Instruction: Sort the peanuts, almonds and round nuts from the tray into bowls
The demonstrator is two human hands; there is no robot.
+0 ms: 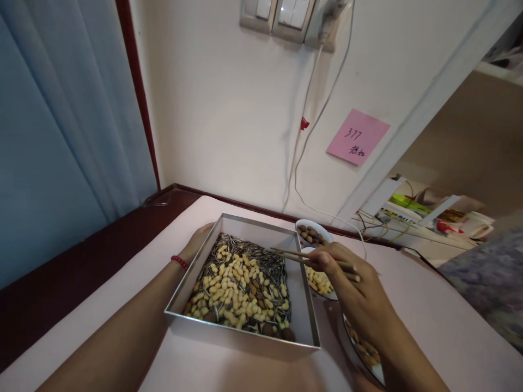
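A square metal tray (241, 335) stands on the table, holding peanuts (232, 288), sunflower seeds (261, 253), a few almonds (256, 291) and some round brown nuts (287, 333). My left hand (200, 239) grips the tray's left wall, its fingers partly hidden behind it. In my right hand (347, 277) is a pair of chopsticks (296, 256), held over the tray's right rim. The tips are slightly apart above the sunflower seeds, with nothing visible between them.
Right of the tray stand a bowl of round brown nuts (312, 234), a bowl of peanuts (321, 282) and a bowl of almonds (365, 348), partly behind my right arm. White cables (300, 163) hang along the wall. A blue curtain (73, 109) is at left.
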